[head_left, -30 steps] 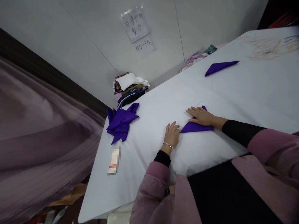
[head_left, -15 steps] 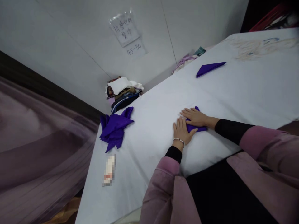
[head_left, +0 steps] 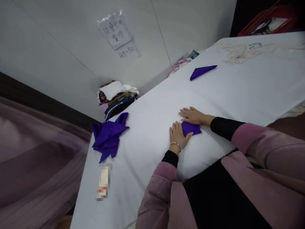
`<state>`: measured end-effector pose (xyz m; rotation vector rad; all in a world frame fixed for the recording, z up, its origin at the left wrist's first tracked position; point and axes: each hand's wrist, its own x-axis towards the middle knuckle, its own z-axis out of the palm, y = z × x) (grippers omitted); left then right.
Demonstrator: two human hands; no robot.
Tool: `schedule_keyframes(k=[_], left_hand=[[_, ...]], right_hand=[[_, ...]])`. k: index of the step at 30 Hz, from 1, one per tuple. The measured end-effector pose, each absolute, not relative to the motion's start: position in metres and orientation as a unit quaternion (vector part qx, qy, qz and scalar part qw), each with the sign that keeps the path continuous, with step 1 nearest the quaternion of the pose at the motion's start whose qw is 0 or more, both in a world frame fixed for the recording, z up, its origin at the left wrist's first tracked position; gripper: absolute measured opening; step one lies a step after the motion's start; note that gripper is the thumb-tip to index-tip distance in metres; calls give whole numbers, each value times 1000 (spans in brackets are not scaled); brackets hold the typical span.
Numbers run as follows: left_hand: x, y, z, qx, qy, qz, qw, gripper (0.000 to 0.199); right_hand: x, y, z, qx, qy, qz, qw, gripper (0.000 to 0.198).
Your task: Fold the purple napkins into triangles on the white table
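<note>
Under my two hands a folded purple napkin (head_left: 190, 128) lies flat on the white-covered table (head_left: 152, 152). My left hand (head_left: 178, 136), with a bracelet at the wrist, rests on the napkin's near left edge, its fingers spread. Across the far edge lies my right hand (head_left: 192, 115), flat with fingers stretched out, hiding that side of the cloth. Another purple napkin (head_left: 202, 72), folded into a narrow triangle, sits farther back on the table. To the left is a loose heap of purple napkins (head_left: 108, 136).
Piled clothes (head_left: 116, 98) stand between the table's far edge and the wall, with more fabric (head_left: 181, 63) to their right. A blurred-out item (head_left: 103, 183) lies near the left edge. A paper sign (head_left: 115, 31) hangs on the wall; a red container (head_left: 269, 24) is at back right.
My right hand has slid toward the napkin's far edge, baring more of the cloth. The left hand stays on its left side. The whole view has shifted slightly.
</note>
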<state>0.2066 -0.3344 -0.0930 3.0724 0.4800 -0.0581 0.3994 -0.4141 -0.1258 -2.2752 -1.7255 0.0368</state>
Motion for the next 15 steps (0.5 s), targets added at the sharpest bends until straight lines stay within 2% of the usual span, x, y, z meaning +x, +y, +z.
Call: schedule_keyframes(k=[10,15], left_hand=[[216,-338,-79,983,178,-37,11,88],[224,-353,-80,994,106,-1,14,88]], right_hand=[[401,-412,-129,-787,-602,4,135,65],[402,-414,-130,-780,-609,5,143,57]])
